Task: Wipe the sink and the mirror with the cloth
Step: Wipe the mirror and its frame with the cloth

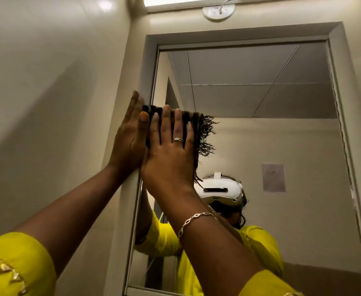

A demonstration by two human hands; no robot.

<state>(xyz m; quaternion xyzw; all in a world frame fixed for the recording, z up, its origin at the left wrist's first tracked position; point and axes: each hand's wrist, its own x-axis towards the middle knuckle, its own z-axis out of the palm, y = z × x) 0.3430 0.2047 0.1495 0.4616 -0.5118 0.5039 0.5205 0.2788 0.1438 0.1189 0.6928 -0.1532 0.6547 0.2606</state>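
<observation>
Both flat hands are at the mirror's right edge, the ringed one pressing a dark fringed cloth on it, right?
No: the head view shows the left hand and the ringed right hand at the mirror's left edge, the right pressing the cloth on it.

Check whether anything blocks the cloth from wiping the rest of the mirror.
Nothing visible does. The right hand presses the cloth flat on the mirror by its left edge; the glass rightward and above looks unobstructed.

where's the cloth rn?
Head view: the dark fringed cloth is pressed flat on the mirror near its left edge, under the straight fingers of the right hand; the left hand lies flat beside it on the mirror frame.
</observation>
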